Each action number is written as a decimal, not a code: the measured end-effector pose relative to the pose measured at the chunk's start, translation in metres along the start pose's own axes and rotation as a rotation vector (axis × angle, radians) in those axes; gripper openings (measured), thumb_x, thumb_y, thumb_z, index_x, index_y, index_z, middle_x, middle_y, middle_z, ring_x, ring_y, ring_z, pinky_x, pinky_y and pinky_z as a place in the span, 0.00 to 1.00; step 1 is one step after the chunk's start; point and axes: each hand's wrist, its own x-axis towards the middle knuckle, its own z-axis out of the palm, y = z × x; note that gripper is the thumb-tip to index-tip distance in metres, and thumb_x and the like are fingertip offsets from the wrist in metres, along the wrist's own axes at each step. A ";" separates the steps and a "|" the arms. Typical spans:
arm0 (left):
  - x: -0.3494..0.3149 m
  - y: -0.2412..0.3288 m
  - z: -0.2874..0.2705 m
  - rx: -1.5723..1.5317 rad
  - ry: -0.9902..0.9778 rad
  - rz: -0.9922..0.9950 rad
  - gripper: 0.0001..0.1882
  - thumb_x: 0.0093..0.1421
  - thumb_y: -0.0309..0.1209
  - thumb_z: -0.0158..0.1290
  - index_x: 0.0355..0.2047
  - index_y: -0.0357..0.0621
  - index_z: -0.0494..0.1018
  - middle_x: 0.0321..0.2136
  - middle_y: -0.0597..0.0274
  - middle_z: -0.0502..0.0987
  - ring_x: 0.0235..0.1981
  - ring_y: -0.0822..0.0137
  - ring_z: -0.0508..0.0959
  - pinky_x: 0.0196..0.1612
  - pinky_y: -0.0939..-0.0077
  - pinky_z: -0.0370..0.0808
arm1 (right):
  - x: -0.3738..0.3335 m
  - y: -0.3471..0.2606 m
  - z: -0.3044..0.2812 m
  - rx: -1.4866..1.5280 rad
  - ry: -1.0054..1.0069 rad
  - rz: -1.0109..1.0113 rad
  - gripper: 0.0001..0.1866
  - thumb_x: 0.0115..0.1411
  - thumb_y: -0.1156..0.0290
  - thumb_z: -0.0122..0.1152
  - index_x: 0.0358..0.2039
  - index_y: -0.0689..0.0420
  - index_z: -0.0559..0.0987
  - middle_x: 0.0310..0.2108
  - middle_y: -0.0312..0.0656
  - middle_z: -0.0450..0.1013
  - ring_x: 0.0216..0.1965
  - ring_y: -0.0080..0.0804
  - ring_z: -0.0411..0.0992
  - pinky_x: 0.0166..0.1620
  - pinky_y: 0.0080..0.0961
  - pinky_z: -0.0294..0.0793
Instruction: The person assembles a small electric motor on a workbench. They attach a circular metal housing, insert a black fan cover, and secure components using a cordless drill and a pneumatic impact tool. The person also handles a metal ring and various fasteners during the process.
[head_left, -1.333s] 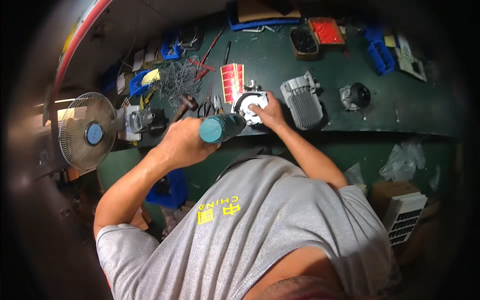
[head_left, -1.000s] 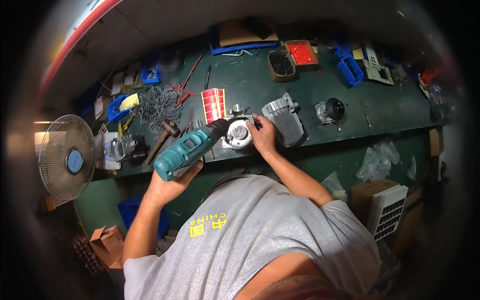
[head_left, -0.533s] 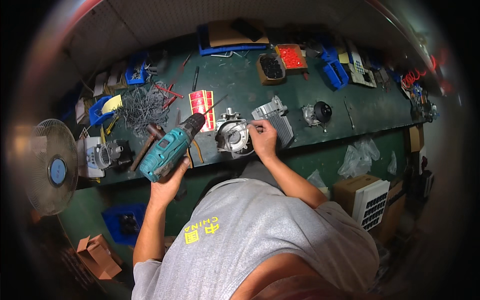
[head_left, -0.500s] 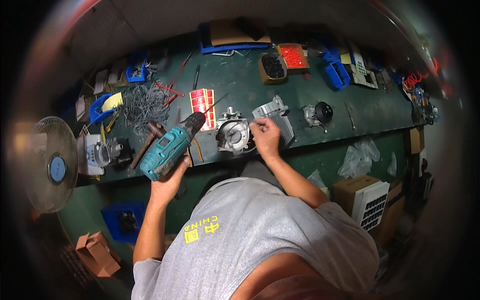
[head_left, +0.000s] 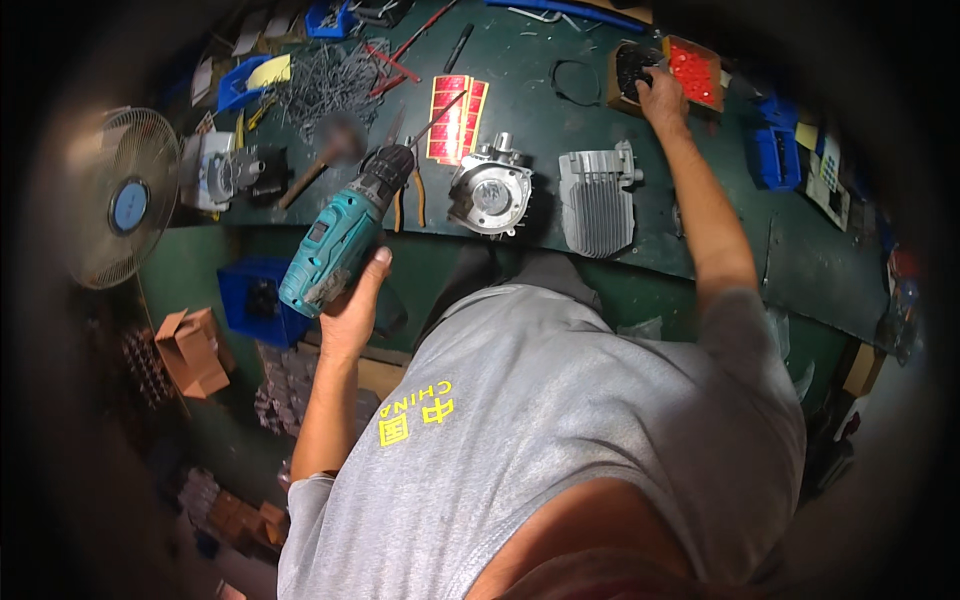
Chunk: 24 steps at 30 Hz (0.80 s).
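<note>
- containers first: a small brown-rimmed tray (head_left: pixel 622 72) sits at the far side of the green workbench (head_left: pixel 720 215) with dark small parts inside; just beside it lies a tray of red pieces (head_left: pixel 695 72).
- blue bins (head_left: pixel 775 155) stand further right on the bench, and another blue bin (head_left: pixel 232 85) sits at the far left near a heap of thin metal wires (head_left: pixel 325 80); what the bins hold cannot be made out.
- right hand (head_left: pixel 660 95) reaches over the edge of the brown-rimmed tray, fingers bent into it; whether they pinch anything cannot be told.
- left hand (head_left: pixel 352 305) is wrapped around the grip of a teal cordless drill (head_left: pixel 340 238), held off the bench edge in front of the body.
- drill body is teal with a black chuck and a long thin bit; its long axis runs diagonally, bit pointing up and to the right toward red label sheets (head_left: pixel 457 105).
- round silver metal housing (head_left: pixel 490 195) rests near the bench's front edge, just beside a ribbed grey casting (head_left: pixel 598 200).
- white desk fan (head_left: pixel 115 210) stands at the far left.
</note>
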 end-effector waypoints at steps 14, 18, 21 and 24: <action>-0.057 -0.021 0.006 -0.039 0.086 -0.124 0.16 0.62 0.29 0.65 0.48 0.37 0.78 0.40 0.59 0.82 0.41 0.67 0.81 0.46 0.70 0.79 | 0.024 0.019 0.017 0.207 -0.113 0.058 0.15 0.62 0.65 0.66 0.46 0.60 0.82 0.40 0.51 0.81 0.45 0.46 0.81 0.47 0.41 0.82; -0.063 -0.041 -0.020 -0.009 -0.024 -0.094 0.16 0.60 0.29 0.66 0.48 0.40 0.80 0.40 0.60 0.82 0.42 0.67 0.81 0.48 0.69 0.78 | -0.050 -0.049 -0.024 1.095 -0.155 0.187 0.17 0.62 0.76 0.66 0.51 0.66 0.79 0.36 0.46 0.79 0.34 0.31 0.80 0.38 0.25 0.85; -0.061 -0.048 -0.034 0.009 -0.134 -0.060 0.17 0.60 0.29 0.67 0.49 0.41 0.80 0.42 0.60 0.83 0.43 0.67 0.81 0.49 0.69 0.77 | -0.137 -0.111 -0.059 1.356 -0.372 0.244 0.19 0.67 0.76 0.60 0.58 0.66 0.76 0.43 0.46 0.77 0.39 0.32 0.79 0.45 0.29 0.85; -0.056 -0.053 -0.048 0.028 -0.248 -0.016 0.18 0.60 0.29 0.67 0.49 0.41 0.80 0.44 0.60 0.83 0.45 0.66 0.81 0.50 0.69 0.77 | -0.204 -0.148 -0.058 1.614 -0.504 0.337 0.11 0.69 0.75 0.57 0.50 0.65 0.75 0.40 0.47 0.77 0.39 0.33 0.79 0.44 0.33 0.87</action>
